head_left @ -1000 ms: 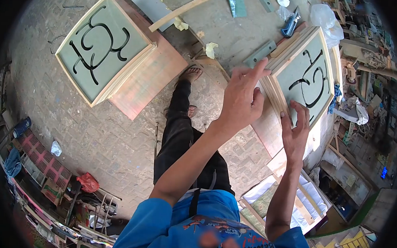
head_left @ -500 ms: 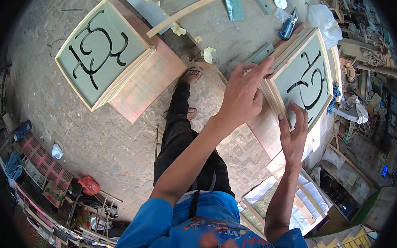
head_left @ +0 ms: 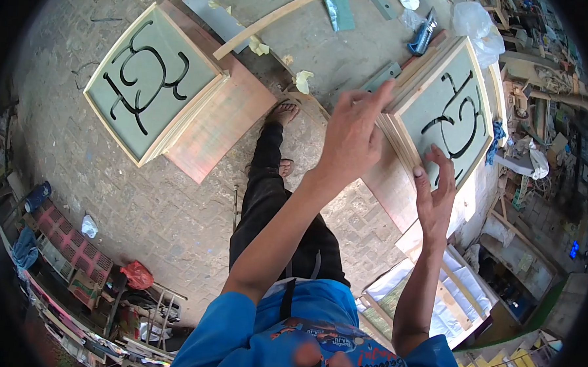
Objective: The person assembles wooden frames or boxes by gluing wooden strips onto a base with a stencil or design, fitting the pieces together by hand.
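**Busy yard, crowded corner**

Plenty lying about. Far left, well apart from the hands: a second stack of panels [head_left: 151, 79] with a black looping cut-out, sitting on a reddish plywood board [head_left: 224, 121]. Up top on the concrete: a loose wooden strip [head_left: 268, 22], some crumpled paper scraps [head_left: 303, 81], a grey-green bar [head_left: 384, 72] just beside the work, then a blue-grey tool [head_left: 424, 33] and a clear plastic bag [head_left: 475, 24] further back. Brick paving [head_left: 142, 203] underneath, with a sandalled foot [head_left: 283, 111] between the two boards.

Over on the right: the stack of framed panels [head_left: 452, 102], same cut-out, tilted in view, resting on its own reddish board. Nothing between hands and stack, though its near-left corner is lost behind the left hand [head_left: 352, 130].

Left hand: raised at that corner, back toward the camera, index finger straight out along the frame edge, other fingers curled in behind. Grip there: can't tell, clamped on the frame or just leaning.

Right hand [head_left: 436, 190]: lower, at the near edge, wrist bent back. Grip wide, fingers [head_left: 442, 160] spread and laid flat on the green face, holding nothing.
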### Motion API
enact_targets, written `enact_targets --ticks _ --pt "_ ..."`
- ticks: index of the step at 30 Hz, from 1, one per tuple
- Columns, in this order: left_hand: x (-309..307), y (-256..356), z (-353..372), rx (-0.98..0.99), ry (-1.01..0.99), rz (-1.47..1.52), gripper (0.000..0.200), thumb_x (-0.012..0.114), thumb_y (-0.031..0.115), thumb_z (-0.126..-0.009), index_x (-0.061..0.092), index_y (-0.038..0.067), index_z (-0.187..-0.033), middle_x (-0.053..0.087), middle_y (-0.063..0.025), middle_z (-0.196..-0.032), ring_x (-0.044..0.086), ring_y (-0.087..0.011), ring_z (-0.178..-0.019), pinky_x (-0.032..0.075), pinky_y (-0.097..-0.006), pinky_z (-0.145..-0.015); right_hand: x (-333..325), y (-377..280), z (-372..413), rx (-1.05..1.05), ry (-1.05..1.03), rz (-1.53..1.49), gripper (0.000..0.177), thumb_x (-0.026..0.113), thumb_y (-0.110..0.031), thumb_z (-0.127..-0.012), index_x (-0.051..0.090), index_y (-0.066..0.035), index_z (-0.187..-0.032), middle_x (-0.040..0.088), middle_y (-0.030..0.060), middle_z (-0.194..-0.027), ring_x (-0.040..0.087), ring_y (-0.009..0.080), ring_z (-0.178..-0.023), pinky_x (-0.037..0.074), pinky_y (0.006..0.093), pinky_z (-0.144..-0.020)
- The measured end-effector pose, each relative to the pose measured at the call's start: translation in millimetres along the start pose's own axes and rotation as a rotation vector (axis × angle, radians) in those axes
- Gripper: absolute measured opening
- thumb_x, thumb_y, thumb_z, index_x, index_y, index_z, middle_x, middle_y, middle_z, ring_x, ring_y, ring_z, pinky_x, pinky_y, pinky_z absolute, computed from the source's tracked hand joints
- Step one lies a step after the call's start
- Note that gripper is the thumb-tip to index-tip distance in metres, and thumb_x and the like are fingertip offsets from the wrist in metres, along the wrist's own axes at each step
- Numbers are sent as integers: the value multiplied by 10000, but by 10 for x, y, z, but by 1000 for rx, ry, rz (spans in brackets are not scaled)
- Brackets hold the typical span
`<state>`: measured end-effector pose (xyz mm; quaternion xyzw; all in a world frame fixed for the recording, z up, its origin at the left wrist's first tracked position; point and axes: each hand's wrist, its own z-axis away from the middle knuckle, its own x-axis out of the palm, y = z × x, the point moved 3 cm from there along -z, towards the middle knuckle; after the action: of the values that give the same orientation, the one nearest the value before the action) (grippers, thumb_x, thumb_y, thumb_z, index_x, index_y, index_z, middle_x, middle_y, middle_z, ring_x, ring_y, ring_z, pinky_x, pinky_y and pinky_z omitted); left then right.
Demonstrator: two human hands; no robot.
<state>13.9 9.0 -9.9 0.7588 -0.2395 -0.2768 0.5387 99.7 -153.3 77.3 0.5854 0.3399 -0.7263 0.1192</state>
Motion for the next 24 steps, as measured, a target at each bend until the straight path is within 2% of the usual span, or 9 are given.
enact_targets --ticks 3,6,10,13,15,17,18,19,24 --pt "-205 48 28 37 98 -91 499 577 -58 -825 545 60 -1309 664 -103 -1110 582 -260 -1002 441 -355 -917 -125 65 96 62 165 -169 433 611 -361 -946 598 -1 -1186 625 161 -1117 579 285 -1061 430 391 -966" --pt "-518 49 203 -291 174 57 202 661 -12 -841 665 5 -1042 630 -55 -927 586 -148 -857 480 -271 -796 -426 210 389 120 497 -368 246 540 -230 -1008 600 5 -962 632 88 -940 557 155 -916 429 288 -875" --pt "-1114 -140 627 -305 65 -314 112 624 66 -891 647 -43 -875 604 -84 -730 544 -147 -667 463 -307 -644 -655 733 1036 327 756 -703 382 466 -253 -1042 513 -18 -744 526 53 -704 504 132 -715 411 276 -707" --pt "-1486 -247 1086 -474 -123 -499 241 560 148 -949 607 -46 -815 504 -108 -575 457 -150 -541 403 -354 -521 -570 930 1566 488 771 -832 437 452 -274 -1042 504 -32 -682 481 38 -617 455 124 -610 387 289 -609" --pt "-1942 -689 1633 -318 -440 -745 276 530 196 -961 641 -28 -846 612 -206 -695 632 -338 -661 470 -429 -601 -276 952 1923 678 655 -922 395 468 -265 -1032 542 -23 -729 511 40 -634 491 122 -631 406 288 -609" --pt "-2424 -916 2162 -184 -817 -844 339 425 231 -986 673 17 -898 652 -229 -809 645 -402 -799 499 -495 -686 59 895 2171 737 565 -1003 303 498 -228 -1013 593 -10 -826 586 76 -686 568 141 -696 450 287 -661" --pt "-2768 -1117 2397 -288 -1221 -1121 358 438 281 -968 682 25 -913 666 -233 -876 658 -398 -835 518 -484 -708 202 807 2218 770 540 -1014 247 514 -202 -1001 617 -10 -884 627 104 -720 608 160 -734 471 285 -699" --pt "-2822 -757 2409 -356 -1363 -1231 332 530 312 -922 700 29 -958 677 -222 -846 670 -389 -812 520 -466 -684 406 750 2262 717 578 -1025 197 533 -183 -984 629 -20 -927 648 126 -747 635 184 -744 487 291 -706" --pt "-3169 -341 1752 -418 -1358 -1302 329 556 321 -906 706 36 -970 680 -220 -838 679 -376 -805 519 -457 -674 699 489 2432 725 361 -1238 164 600 -186 -945 647 -30 -921 630 149 -654 658 286 -585 509 378 -574"
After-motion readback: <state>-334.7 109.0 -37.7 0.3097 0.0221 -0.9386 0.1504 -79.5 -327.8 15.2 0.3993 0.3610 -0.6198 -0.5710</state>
